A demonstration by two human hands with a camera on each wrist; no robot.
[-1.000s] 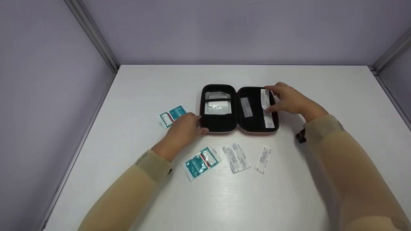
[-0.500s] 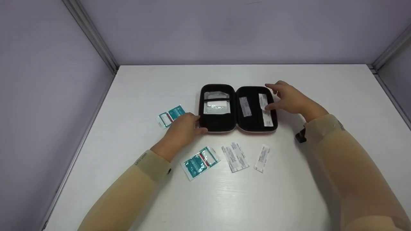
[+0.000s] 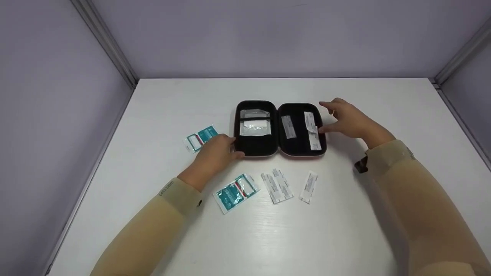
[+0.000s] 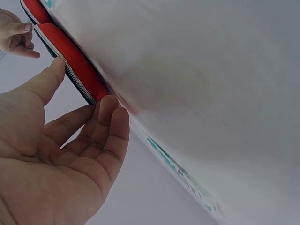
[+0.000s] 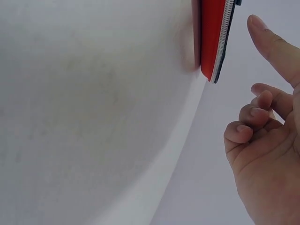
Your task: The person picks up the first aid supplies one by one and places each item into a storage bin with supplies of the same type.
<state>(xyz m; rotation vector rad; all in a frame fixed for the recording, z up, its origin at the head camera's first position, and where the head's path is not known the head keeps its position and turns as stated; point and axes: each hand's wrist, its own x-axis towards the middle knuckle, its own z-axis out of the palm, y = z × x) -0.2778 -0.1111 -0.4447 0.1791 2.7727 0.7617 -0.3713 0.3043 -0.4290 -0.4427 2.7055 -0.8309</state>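
Observation:
An unzipped black-lined case with a red shell lies spread flat on the white table. In its left half, a clear packet sits under an elastic band. The right half holds a small wrapped strip near the hinge and white wrapped strips by the outer side. My left hand grips the case's near left corner, thumb along the zip edge and fingertips against the red side. Beside the right edge, my right hand hovers with thumb and index finger spread, holding nothing.
Two teal-and-white packets lie left of and in front of the case: one partly behind my left hand, the other nearer. White wrapped strips and a single strip lie in front. Walls enclose the table's back and sides.
My right hand has let go of the white strip, which now lies lower in the case's right half, and has drawn away to the right. My left hand stays on the case.

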